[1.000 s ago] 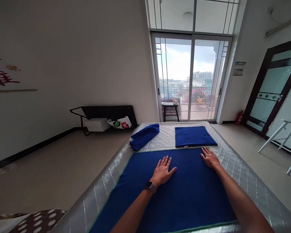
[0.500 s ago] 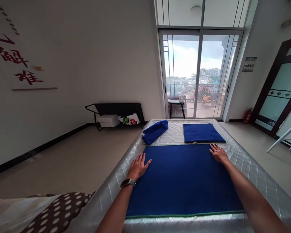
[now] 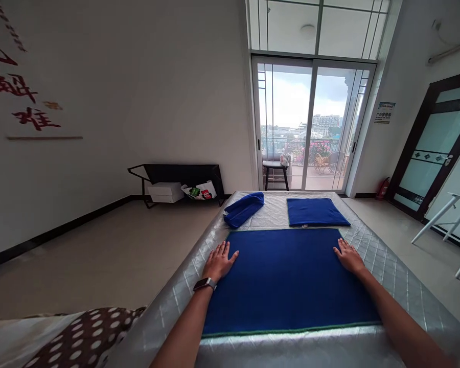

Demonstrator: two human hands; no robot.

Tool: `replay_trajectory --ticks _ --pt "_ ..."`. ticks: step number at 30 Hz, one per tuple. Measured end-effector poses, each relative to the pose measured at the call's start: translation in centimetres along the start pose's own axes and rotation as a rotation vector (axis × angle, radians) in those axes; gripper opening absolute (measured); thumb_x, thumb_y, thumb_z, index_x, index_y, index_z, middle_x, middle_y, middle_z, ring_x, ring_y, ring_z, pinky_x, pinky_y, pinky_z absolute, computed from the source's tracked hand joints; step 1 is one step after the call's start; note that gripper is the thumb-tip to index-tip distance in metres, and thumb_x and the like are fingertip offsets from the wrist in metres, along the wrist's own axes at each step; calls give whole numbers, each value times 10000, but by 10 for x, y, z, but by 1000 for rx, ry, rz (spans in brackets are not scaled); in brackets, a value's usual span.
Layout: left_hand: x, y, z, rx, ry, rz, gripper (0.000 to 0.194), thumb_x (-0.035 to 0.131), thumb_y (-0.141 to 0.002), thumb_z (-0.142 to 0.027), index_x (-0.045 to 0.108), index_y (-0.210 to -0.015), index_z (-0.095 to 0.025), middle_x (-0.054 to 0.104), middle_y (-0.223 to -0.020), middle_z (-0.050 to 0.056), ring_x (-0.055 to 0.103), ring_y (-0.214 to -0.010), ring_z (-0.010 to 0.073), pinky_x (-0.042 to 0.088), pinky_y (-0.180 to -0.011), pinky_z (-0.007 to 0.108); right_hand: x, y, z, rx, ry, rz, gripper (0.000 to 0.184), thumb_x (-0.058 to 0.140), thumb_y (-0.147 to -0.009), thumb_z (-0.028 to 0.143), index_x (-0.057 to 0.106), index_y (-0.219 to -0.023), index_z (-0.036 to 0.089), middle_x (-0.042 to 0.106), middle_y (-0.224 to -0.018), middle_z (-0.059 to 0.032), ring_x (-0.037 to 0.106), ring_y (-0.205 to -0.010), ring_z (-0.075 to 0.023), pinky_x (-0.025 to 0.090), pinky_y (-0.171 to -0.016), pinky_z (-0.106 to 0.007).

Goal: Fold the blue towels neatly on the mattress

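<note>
A blue towel (image 3: 287,281) with green edging lies spread flat on the silvery quilted mattress (image 3: 391,260). My left hand (image 3: 217,261), a watch (image 3: 204,284) on its wrist, rests open across the towel's left edge, fingers pointing away from me. At the far right corner, my right hand (image 3: 348,255) lies open along the opposite edge. Neither hand grips anything. Beyond the towel, a folded blue cloth (image 3: 316,211) sits flat at the right. Another blue cloth (image 3: 244,209), bundled into a long narrow shape, is at the left.
Brown polka-dot bedding (image 3: 86,332) is at lower left. Against the wall, a black metal-framed piece (image 3: 184,174) stands by a white box (image 3: 164,192) and a printed bag (image 3: 200,190). A stool (image 3: 275,165) stands by the glass sliding door (image 3: 310,128); white table legs (image 3: 435,220) are at right.
My left hand has moved from the towel's middle to its left edge. My right hand has slid slightly outward on the right edge. The towel's left side now lies further in.
</note>
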State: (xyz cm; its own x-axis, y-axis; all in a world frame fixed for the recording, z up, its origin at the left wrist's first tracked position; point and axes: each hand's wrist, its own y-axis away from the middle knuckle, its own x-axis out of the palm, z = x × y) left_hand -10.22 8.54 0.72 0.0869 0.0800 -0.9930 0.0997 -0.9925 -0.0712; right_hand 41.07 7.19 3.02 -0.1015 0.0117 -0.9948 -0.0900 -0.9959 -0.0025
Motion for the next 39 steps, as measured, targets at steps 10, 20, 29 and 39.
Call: replay_trajectory --ticks 10,20,29,39 --pt "-20 3 -71 187 -71 -215 737 210 -1022 -523 401 -1527 -21 351 -1612 204 304 -1514 322 236 -1239 505 -2 2 4 45 -58 30 685 199 -1034 459 225 -1616 98 192 -1690 -99 139 -1562 -195 113 -1258 -397" --pt "18 48 -202 613 41 0 707 216 -1020 -584 257 -1610 -199 341 -1637 91 261 -1535 253 227 -1242 477 -11 6 9 63 -47 51 687 200 -1033 447 201 -1620 91 192 -1689 -90 138 -1562 -180 97 -1258 -369" --pt "23 46 -8 257 -56 -57 772 207 -1000 -609 357 -1565 -104 340 -1626 162 304 -1516 298 279 -1211 504 -7 6 7 59 -43 25 689 192 -1029 449 233 -1612 84 228 -1683 -98 160 -1559 -188 136 -1258 -382" --pt "20 72 38 215 -72 -87 728 217 -1007 -527 364 -1550 -64 345 -1625 168 320 -1511 268 277 -1226 463 -23 33 22 9 54 -116 603 247 -1010 276 377 -1549 38 331 -1635 -146 243 -1539 -224 150 -1258 -438"
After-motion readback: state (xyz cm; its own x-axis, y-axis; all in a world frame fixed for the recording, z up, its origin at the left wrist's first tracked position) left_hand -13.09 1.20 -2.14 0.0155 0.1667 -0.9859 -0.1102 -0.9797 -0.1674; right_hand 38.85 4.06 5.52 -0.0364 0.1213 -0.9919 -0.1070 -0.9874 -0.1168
